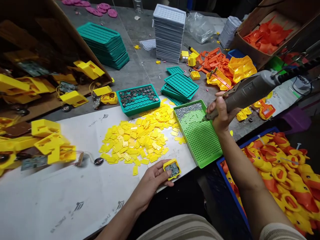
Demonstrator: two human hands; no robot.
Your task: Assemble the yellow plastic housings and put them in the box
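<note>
My left hand (158, 175) grips a small yellow plastic case (178, 176) at the near edge of the table, thumb resting on the grey circuit board (172, 169) inside it. In my right hand (221, 113) is a grey electric screwdriver (246, 91), tilted down to the left. Its tip is over the green perforated screw tray (206, 145), close to the surface; whether it touches a screw I cannot tell. Small silver screws (188, 109) are heaped at the tray's far end. Left of the tray spreads a pile of flat yellow plastic pieces (135, 140).
A teal tray (138, 106) holds round metal parts behind the yellow pile. Stacked teal trays (102, 43) and white trays (168, 33) stand farther back. Yellow housings with wires (53, 141) lie at left. A blue-rimmed crate (236, 196) of yellow ducks (287, 180) is at right.
</note>
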